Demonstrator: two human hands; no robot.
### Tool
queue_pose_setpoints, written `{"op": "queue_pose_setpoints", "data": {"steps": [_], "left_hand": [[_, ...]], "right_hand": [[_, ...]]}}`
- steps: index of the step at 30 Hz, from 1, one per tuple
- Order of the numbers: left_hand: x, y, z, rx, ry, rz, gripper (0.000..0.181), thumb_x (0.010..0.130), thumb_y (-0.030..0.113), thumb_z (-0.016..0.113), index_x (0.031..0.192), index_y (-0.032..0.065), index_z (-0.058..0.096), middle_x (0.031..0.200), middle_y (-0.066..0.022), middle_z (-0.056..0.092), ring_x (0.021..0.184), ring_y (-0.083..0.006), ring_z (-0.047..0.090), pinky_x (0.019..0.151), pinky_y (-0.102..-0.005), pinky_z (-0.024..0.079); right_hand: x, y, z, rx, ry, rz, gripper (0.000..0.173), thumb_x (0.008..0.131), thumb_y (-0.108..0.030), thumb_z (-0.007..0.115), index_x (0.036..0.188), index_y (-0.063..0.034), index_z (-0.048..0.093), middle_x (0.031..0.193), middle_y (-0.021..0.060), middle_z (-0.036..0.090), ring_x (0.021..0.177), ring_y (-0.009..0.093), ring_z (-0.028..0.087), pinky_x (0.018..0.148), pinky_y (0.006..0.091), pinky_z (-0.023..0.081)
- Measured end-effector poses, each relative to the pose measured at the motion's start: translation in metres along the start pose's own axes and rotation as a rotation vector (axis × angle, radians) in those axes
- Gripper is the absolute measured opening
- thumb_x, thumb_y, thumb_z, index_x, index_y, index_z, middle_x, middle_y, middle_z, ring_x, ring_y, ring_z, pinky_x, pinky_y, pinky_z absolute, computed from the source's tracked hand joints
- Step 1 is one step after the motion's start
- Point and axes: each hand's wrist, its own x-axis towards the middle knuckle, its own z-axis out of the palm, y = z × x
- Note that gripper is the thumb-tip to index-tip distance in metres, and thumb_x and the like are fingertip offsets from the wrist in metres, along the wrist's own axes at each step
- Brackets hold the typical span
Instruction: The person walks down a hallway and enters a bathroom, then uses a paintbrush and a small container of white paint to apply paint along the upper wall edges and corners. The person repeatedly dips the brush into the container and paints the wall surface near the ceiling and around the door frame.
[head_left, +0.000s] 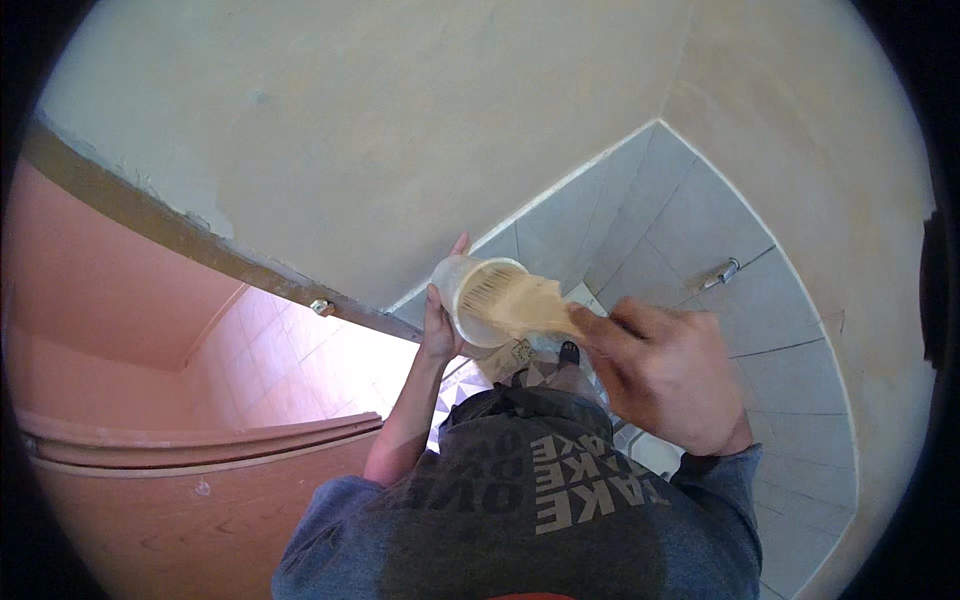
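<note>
My left hand grips a translucent plastic tub from the side, fingers wrapped around it and its mouth tilted toward the right. In my right hand, slightly blurred, is a wide flat paintbrush with a pale handle. The brush's bristles reach into the mouth of the tub. How much paint or liquid the tub holds cannot be made out. Both hands are in front of my chest, apart from the wall.
A plastered wall rises ahead, above grey tiles with a pale top edge. A metal fitting sticks out of the tiles at right. On the left are a door frame with a metal latch piece and a wooden door.
</note>
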Motion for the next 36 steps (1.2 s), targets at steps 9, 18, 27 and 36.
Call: {"op": "queue_pose_setpoints", "data": {"steps": [9,18,27,36], "left_hand": [[-0.027,-0.005,-0.016,0.130,0.091,-0.039,0.109,0.093,0.085,0.043,0.168,0.0111,0.017,0.145,-0.0132,0.055,0.134,-0.0266,0.056,0.114,-0.0423,0.047],[-0.065,0.006,-0.036,-0.045,0.313,0.043,0.080,0.106,0.069,0.029,0.158,0.0090,0.036,0.151,-0.0154,0.051,0.143,-0.0318,0.048,0.119,-0.0504,0.041],[-0.055,0.053,-0.003,-0.010,0.273,0.275,0.082,0.102,0.074,0.037,0.155,0.0121,0.038,0.139,-0.0099,0.060,0.116,-0.0226,0.063,0.085,-0.0379,0.056],[-0.068,0.077,0.000,-0.027,0.223,0.236,0.084,0.100,0.074,0.043,0.157,0.0137,0.036,0.140,-0.0096,0.059,0.114,-0.0214,0.067,0.078,-0.0347,0.062]], "right_hand": [[0.044,-0.025,0.081,-0.119,-0.075,-0.159,0.043,0.078,-0.013,0.077,0.116,0.0035,0.067,0.092,0.0142,0.067,0.076,0.030,0.074,0.061,0.0400,0.059],[0.059,-0.041,0.062,0.102,0.110,-0.223,0.020,0.082,-0.012,0.075,0.097,0.0005,0.070,0.087,0.0148,0.066,0.074,0.034,0.072,0.064,0.0420,0.059],[0.075,-0.048,-0.013,0.172,0.242,-0.269,0.026,0.083,-0.009,0.079,0.109,-0.0053,0.074,0.100,0.0117,0.071,0.079,0.030,0.074,0.067,0.0390,0.060],[0.092,-0.067,0.002,0.665,0.596,-0.354,0.032,0.078,-0.002,0.089,0.105,-0.0035,0.072,0.097,0.0114,0.075,0.084,0.018,0.075,0.069,0.0296,0.059]]}}
